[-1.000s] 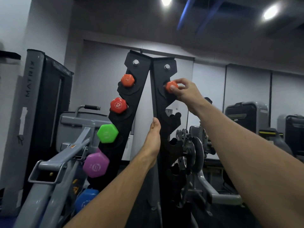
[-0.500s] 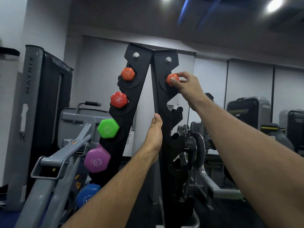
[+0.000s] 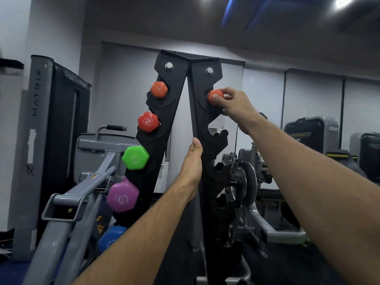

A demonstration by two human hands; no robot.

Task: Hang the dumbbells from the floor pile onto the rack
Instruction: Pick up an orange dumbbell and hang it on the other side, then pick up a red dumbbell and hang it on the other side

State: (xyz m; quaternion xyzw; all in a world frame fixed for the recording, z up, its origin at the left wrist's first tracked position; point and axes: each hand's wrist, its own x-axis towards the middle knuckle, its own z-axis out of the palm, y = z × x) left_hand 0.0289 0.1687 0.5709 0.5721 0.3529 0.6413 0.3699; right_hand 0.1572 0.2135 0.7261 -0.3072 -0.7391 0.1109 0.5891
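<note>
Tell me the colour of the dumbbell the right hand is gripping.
Orange; the dumbbell in the right hand shows in the head view.

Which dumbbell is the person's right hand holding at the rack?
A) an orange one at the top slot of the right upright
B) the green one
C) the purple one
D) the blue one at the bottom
A: the right hand pinches an orange dumbbell at the top slot of the rack, while the left hand rests on the upright lower down.
</note>
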